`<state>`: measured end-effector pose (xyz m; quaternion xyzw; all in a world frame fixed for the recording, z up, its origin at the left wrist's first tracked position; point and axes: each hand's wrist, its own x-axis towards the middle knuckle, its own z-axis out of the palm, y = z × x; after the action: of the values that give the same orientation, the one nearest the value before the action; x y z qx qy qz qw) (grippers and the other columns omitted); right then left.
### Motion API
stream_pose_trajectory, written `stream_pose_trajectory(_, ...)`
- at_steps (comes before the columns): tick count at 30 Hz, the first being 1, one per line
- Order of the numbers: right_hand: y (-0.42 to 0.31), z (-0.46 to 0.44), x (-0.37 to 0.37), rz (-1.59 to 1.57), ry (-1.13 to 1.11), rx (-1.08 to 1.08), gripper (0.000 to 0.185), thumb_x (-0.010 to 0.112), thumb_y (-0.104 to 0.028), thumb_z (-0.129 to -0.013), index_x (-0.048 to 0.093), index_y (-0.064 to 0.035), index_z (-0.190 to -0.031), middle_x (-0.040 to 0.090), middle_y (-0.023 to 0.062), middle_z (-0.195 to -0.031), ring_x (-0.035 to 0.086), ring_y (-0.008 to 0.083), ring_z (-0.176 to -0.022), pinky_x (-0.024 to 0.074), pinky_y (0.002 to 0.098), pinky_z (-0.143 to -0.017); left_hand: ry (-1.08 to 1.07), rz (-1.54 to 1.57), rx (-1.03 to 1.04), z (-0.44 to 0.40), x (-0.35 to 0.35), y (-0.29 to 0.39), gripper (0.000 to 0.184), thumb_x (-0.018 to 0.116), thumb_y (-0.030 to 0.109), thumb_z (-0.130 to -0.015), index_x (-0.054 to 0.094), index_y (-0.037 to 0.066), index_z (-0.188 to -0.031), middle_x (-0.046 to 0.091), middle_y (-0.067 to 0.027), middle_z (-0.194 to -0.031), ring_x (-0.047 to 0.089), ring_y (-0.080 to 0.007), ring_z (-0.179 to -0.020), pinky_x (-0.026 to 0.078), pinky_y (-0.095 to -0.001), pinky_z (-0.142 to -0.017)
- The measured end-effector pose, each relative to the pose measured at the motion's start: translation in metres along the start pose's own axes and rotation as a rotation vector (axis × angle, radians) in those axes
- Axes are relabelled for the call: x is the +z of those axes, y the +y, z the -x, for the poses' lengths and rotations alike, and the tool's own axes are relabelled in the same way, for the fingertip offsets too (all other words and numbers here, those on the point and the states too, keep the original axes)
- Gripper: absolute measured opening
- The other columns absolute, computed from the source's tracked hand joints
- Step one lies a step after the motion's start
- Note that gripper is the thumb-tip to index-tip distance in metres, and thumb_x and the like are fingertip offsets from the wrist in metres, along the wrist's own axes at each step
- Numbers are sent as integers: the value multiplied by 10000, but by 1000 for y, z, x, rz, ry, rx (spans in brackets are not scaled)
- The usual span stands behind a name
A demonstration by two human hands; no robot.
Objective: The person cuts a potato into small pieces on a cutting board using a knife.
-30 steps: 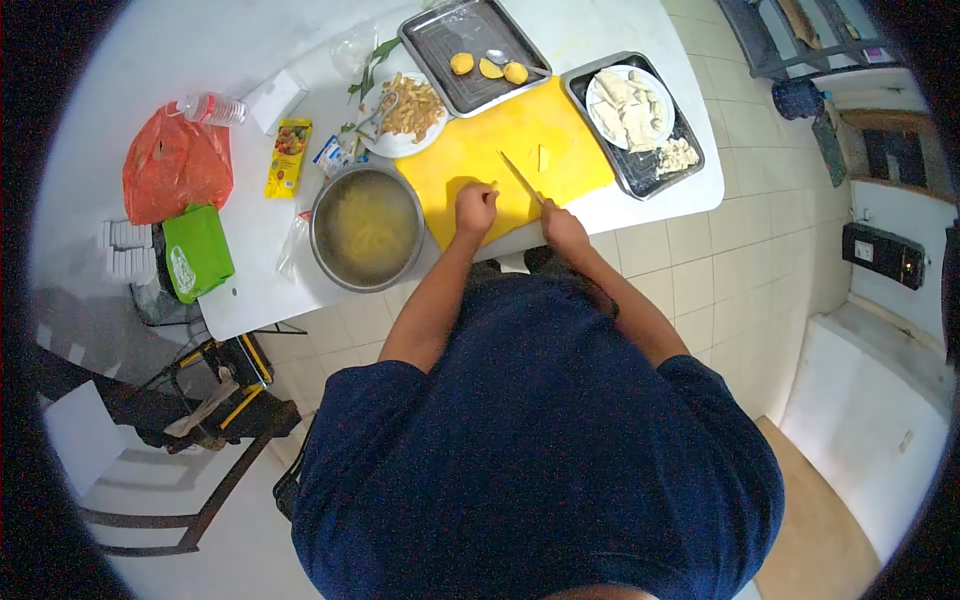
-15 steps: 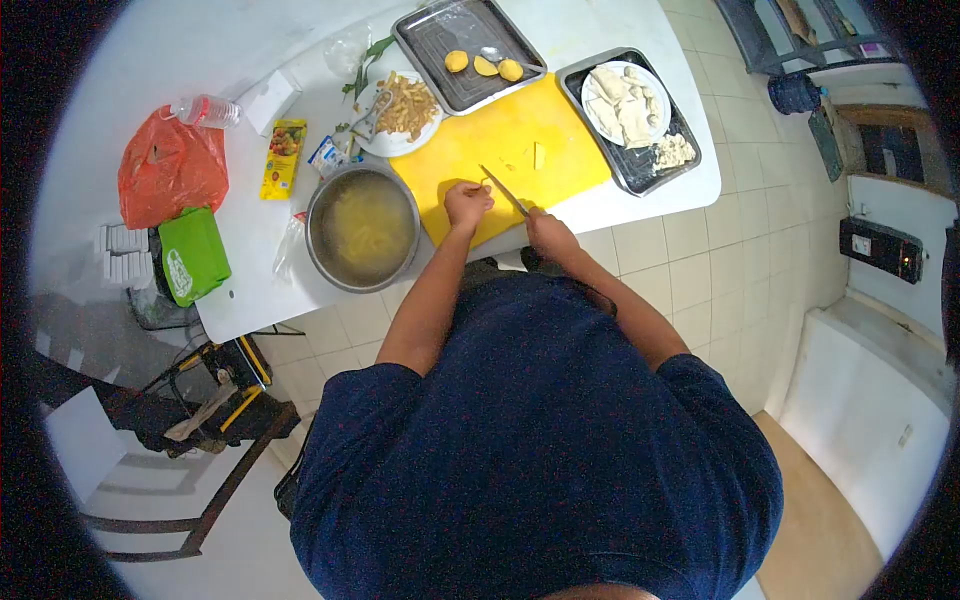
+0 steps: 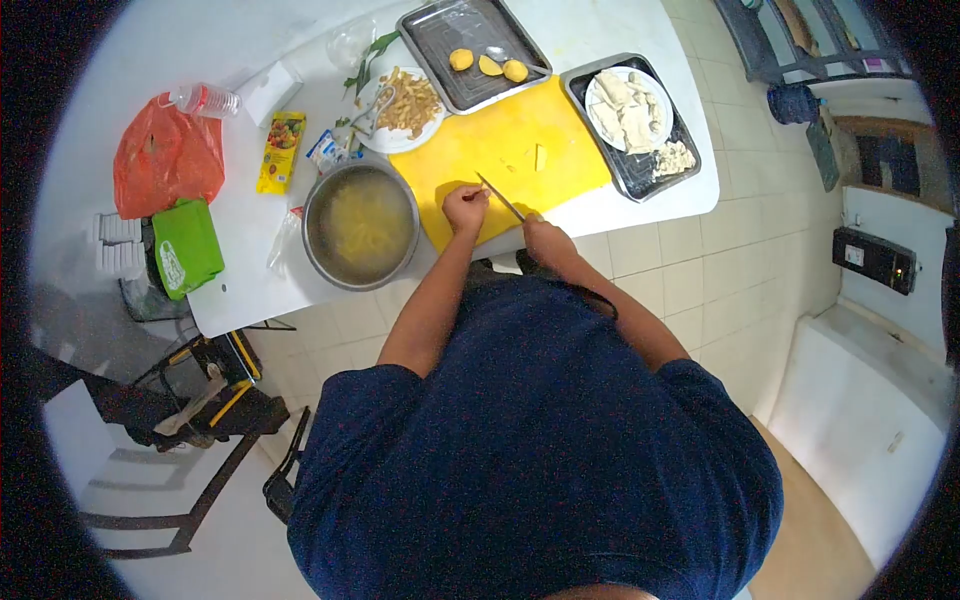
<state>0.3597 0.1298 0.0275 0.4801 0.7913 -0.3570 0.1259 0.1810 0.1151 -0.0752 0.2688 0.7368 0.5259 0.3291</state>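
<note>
My right hand [image 3: 548,240] is wrapped round the handle of a knife [image 3: 502,199], its blade slanting up and left over the yellow cutting board [image 3: 570,140]. Close to the blade, my left hand [image 3: 465,208] is closed at the board's near-left part; a small pale bit shows at its fingertips, too small to name. A cut yellow piece [image 3: 540,157] and some small scraps lie on the board to the right of the blade. Left of the board stands a metal pot [image 3: 311,235] holding yellow pieces in cloudy liquid.
Behind the board, a dark tray [image 3: 450,50] bears yellow peeled pieces and a spoon. A plate of brown strips [image 3: 408,102] stands at left. At right, another tray [image 3: 640,185] holds a white plate [image 3: 662,135] of pale slabs. Bags and a bottle [image 3: 205,100] lie far left.
The knife has tilted slightly and shifted a little left and down with my right hand. My left hand stays closed near the blade. The whole view has shifted slightly.
</note>
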Motion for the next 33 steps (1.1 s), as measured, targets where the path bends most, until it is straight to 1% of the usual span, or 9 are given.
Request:
stream_pose_trajectory(3, 4, 4, 4, 10, 104, -54, 224, 397, -183, -926, 486, 23, -934, 621, 260, -710, 631, 434, -669, 499, 533, -603, -6, 82, -55, 1, 2, -1, 99, 734, -29, -697, 675, -48, -773, 649, -89, -642, 609, -130, -557, 489, -255, -527)
stream_pose_trajectory(13, 1, 9, -17, 104, -25, -15, 192, 453, -124, -868, 503, 25, -978, 644, 243, -778, 663, 393, -732, 533, 503, -626, 20, 54, 60, 9, -2, 22, 72, 720, -38, -703, 671, -62, -751, 638, -85, -620, 598, -134, -533, 483, -249, -517)
stream_pose_trajectory(19, 9, 8, -9, 132, 11, -25, 190, 441, -136, -878, 502, 19, -970, 643, 236, -763, 660, 396, -715, 533, 506, -613, 7, 191, -34, 6, 2, 7, 76, 720, -32, -705, 669, -65, -751, 640, -87, -620, 596, -128, -526, 478, -247, -505)
stream_pose_trajectory(22, 9, 6, -12, 124, 12, 3, 205, 422, -154, -899, 500, 23, -969, 641, 244, -763, 658, 401, -712, 532, 508, -608, -26, 15, 22, 6, -2, 10, 182, 735, 15, -688, 676, -41, -850, 630, -97, -651, 600, -168, -561, 502, -280, -573)
stream_pose_trajectory(25, 8, 5, -16, 84, 42, 52, 231, 397, -176, -922, 495, 27, -974, 638, 257, -768, 653, 415, -710, 530, 511, -611, -85, -180, 142, -7, -1, -3, 343, 758, 88, -650, 672, 22, -975, 615, -122, -802, 599, -243, -754, 501, -343, -734)
stream_pose_trajectory(26, 9, 6, -19, 82, 73, 65, 242, 388, -185, -928, 493, 28, -977, 637, 261, -770, 650, 422, -712, 529, 515, -618, -112, -304, 286, -8, -2, -8, 381, 759, 101, -649, 661, 26, -1010, 611, -120, -847, 585, -256, -825, 487, -355, -781)
stream_pose_trajectory(28, 15, 9, -21, 63, 110, 88, 261, 376, -201, -937, 490, 29, -982, 635, 267, -772, 645, 435, -715, 526, 523, -633, -172, -554, 577, 0, -19, 50, 456, 761, 125, -648, 639, 35, -1079, 602, -116, -936, 557, -283, -967, 457, -378, -876)
stream_pose_trajectory(31, 23, 10, -25, 19, 136, 112, 280, 372, -222, -941, 487, 29, -985, 632, 274, -769, 638, 450, -725, 518, 538, -658, -566, -657, 486, -4, -29, 60, 463, 761, 159, -619, 650, 45, -1055, 565, -149, -1073, 458, -332, -1122, 383, -426, -970)
stream_pose_trajectory(33, 27, 10, -23, -10, 157, 122, 287, 377, -231, -941, 486, 31, -983, 629, 280, -768, 633, 459, -739, 512, 547, -672, -620, -726, 478, -8, -29, 61, 406, 742, 140, -644, 661, 71, -1036, 561, -146, -1042, 473, -344, -1064, 401, -427, -936)
